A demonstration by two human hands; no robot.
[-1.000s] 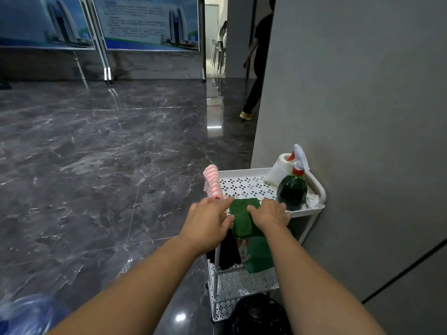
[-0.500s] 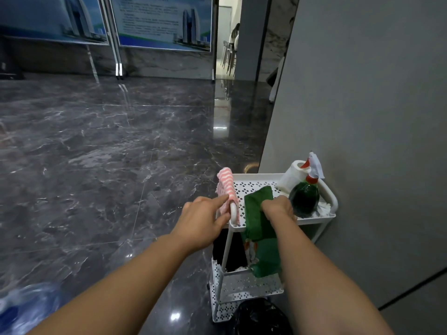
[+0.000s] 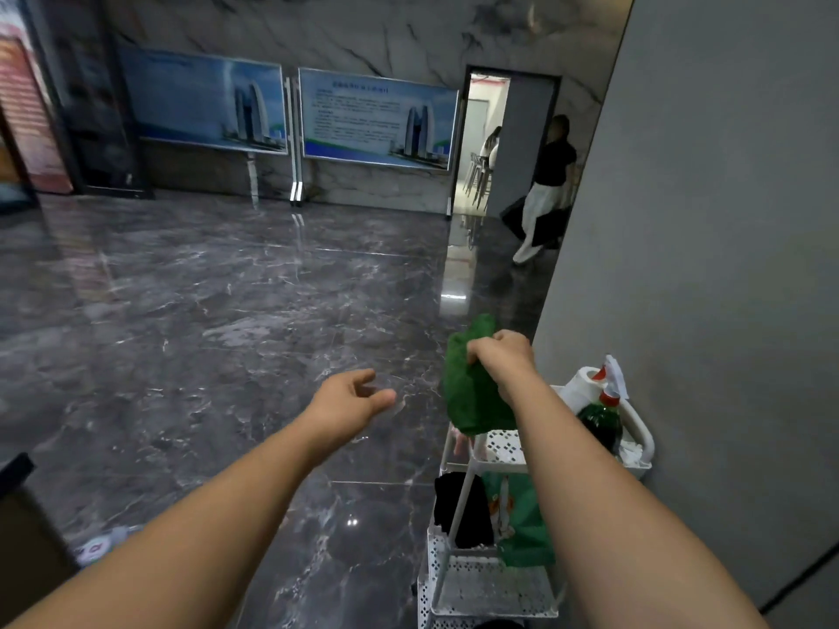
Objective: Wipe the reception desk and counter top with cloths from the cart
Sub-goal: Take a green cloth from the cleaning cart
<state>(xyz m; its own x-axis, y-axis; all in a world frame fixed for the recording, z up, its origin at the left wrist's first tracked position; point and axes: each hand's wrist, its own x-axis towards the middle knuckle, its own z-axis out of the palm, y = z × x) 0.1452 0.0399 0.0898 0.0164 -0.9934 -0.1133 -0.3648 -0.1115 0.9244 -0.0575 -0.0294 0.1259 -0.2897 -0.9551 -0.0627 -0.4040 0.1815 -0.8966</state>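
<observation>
Head view. The floor (image 3: 204, 338) is lying dark, grey-veined and polished, throwing back glare from a lit doorway (image 3: 481, 143) at the far end. The far marble wall (image 3: 363, 34) is carrying two blue display boards (image 3: 290, 113) on stands, each showing a tower. A bystander (image 3: 545, 188) in a dark top and pale trousers is standing beside that doorway. A plain grey wall (image 3: 708, 220) is filling the right side.

The white perforated cart (image 3: 495, 578) is standing against the grey wall. On its top tray a spray bottle (image 3: 599, 422) with dark green contents is sitting beside a paper roll (image 3: 576, 385). Dark and green items are hanging or sitting on the lower level; which, cannot tell.

The right hand (image 3: 501, 354) is holding the green cloth (image 3: 472, 383) above the cart's top tray, fingers curled shut around its upper edge, the cloth draping down, whether reaching the tray cannot tell.

The left hand (image 3: 347, 401) is hovering over the floor, left of the cart, fingers loosely parted and half curled, gripping nothing.
</observation>
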